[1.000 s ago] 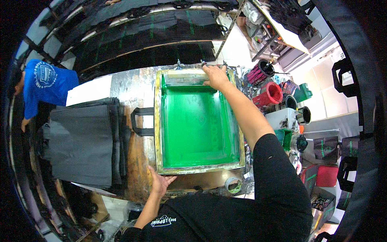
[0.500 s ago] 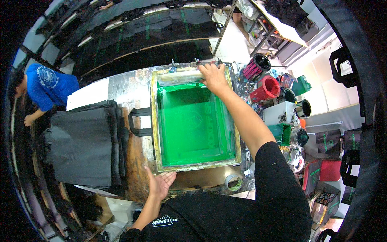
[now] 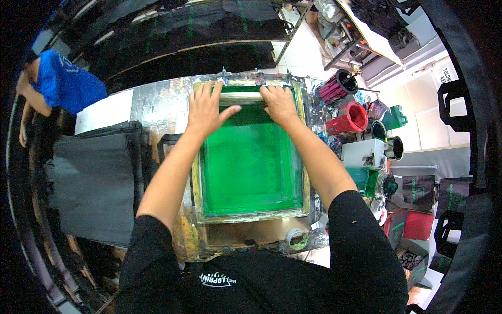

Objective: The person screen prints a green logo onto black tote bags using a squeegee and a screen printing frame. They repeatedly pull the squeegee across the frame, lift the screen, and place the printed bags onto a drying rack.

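Note:
A screen-printing frame [image 3: 195,183] with a green-inked mesh [image 3: 246,157] lies flat on the work table in front of me. Across its far end stands a squeegee [image 3: 241,97] with a pale wooden grip. My right hand [image 3: 280,104] is closed round the squeegee's right end. At its left end is my left hand [image 3: 208,109], fingers over the far side and thumb stretched along the near side. Most of a black bag is hidden beneath the frame; its handle [image 3: 166,140] sticks out on the left, partly behind my left forearm.
Left of the frame lies a stack of black bags [image 3: 94,183]. Ink tubs, one of them red [image 3: 348,119], crowd the right side. A tape roll [image 3: 297,238] rests near the front edge. Clamps [image 3: 259,77] hold the frame's far side. Someone in a blue shirt [image 3: 73,83] is at far left.
My left hand has moved from beside the frame's near edge up to the squeegee's left end. My right hand stays on the squeegee. The person in blue has shifted.

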{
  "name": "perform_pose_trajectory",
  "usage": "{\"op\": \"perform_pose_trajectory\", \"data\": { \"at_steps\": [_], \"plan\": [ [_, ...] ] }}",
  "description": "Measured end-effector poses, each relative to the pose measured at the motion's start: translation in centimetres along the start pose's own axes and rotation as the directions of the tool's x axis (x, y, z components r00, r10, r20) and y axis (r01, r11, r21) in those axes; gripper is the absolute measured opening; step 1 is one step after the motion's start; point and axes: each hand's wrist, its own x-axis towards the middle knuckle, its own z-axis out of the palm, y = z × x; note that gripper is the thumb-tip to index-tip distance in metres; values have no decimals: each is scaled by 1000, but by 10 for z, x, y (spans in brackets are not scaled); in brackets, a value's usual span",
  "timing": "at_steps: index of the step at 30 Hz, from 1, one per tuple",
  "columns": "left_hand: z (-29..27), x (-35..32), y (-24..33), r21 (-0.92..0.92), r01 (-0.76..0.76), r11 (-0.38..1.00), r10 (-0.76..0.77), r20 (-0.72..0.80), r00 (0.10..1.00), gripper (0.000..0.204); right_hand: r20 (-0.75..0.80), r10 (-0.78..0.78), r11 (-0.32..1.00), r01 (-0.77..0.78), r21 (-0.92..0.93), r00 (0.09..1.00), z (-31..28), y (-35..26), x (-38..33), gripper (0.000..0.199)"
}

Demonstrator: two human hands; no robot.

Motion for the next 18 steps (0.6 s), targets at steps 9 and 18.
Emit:
{"op": "perform_pose_trajectory", "data": {
  "at_steps": [9, 18],
  "plan": [
    [57, -10, -21, 102, -36, 994, 20, 156, 988, 64, 6, 18, 1000, -17, -20, 1000, 0, -14, -20, 54],
    [5, -112, 30, 26, -59, 998, 57, 83, 995, 60, 12, -11, 1000, 11, -28, 1000, -29, -60, -124, 30]
  ]
}}
